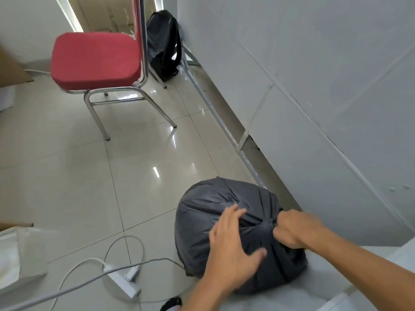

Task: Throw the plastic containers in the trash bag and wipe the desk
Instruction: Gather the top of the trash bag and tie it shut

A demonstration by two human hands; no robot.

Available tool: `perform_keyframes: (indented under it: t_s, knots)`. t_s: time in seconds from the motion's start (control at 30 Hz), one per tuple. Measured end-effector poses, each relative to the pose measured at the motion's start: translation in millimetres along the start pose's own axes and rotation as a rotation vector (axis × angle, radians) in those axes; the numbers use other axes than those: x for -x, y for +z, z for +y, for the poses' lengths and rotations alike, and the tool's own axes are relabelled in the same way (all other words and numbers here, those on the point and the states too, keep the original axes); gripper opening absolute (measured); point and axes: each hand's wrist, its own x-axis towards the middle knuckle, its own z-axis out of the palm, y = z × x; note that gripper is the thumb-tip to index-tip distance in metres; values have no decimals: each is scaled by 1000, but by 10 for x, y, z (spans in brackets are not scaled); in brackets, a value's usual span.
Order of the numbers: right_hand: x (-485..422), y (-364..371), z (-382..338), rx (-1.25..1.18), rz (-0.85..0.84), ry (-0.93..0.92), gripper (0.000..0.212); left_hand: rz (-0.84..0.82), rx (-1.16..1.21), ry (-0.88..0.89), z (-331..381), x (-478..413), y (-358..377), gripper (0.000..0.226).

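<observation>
A full dark grey trash bag [224, 212] sits at about 5 o'clock in the view, its mouth gathered into a twisted knot, and nothing of its contents shows through the plastic. Whether it stands on the tiled floor [67, 176] or on the pale surface at the lower right cannot be told, since the person's arms cover its base. The right hand [294, 227] is closed, pinching the knot between fingers and thumb. The left hand [233, 241] is open, fingers spread and laid flat on the bag's top just beside the knot. At 11 o'clock stands a red chair [94, 61], its backrest cut off by the top edge. Behind it at 12 o'clock a black backpack [162, 44] leans against the grey wall panel [314, 75]. At 7 o'clock a white power strip [119, 279] lies on the floor with its cables running out of frame.
</observation>
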Motion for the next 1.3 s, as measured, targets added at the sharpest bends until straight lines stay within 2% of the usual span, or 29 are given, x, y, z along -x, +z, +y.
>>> perform_keyframes:
  t_s: [0.07,0.1,0.17,0.23,0.27,0.3,0.37,0.43,0.47,0.53,0.6,0.7,0.8,0.87,0.93,1.0,1.07,1.13,1.23,1.3]
  knots:
    - [-49,-43,-10,-289,-129,43,30,-161,-128,11,-43,20,108,117]
    - [-36,-65,-49,-439,-222,28,28,-217,-178,-13,-65,-18,186,123]
    - [6,-83,-125,-762,-519,75,33,-197,-224,-28,1,-91,325,110]
    - [6,-51,-113,-972,-740,137,24,-133,-290,-53,-11,-211,386,77]
    - [-10,-32,-82,-976,-734,141,23,-152,-351,-63,-58,-278,377,63]
    - [-42,0,-45,-943,-649,137,32,-199,-397,-68,-115,-338,350,52]
    - [-32,0,-16,-776,-264,76,52,-317,-423,-136,-200,-474,254,44]
    - [118,-24,-29,-501,146,-179,62,-416,-350,-222,-217,-594,153,44]
    - [188,5,-45,-373,241,-328,64,-461,-294,-260,-210,-637,108,44]
    - [221,113,-85,-176,193,-483,74,-521,-234,-313,-160,-709,27,40]
    - [86,267,-112,-73,166,-461,82,-565,-216,-337,-108,-737,-28,34]
    - [-125,302,-181,-155,248,-439,69,-589,-151,-362,-84,-758,-51,38]
    - [-269,328,-370,-235,161,-398,68,-505,79,-465,-243,-719,-104,45]
    - [-340,358,-477,-287,157,-343,62,-428,279,-583,-349,-634,-163,66]
    - [-404,418,-546,-430,143,-280,57,-380,373,-604,-478,-490,-190,81]
    - [-450,484,-594,-596,74,-229,57,-358,308,-493,-551,-312,-168,78]
    - [-503,537,-620,-685,34,-175,51,-249,191,-297,-560,-134,-145,76]
    - [-540,545,-610,-715,21,-149,37,-168,-67,-96,-564,-39,-86,86]
    - [-585,518,-543,-718,17,-145,20,-247,-348,-54,-537,-52,48,104]
    - [-596,462,-495,-639,-49,-124,26,-162,-399,-27,-502,-146,119,93]
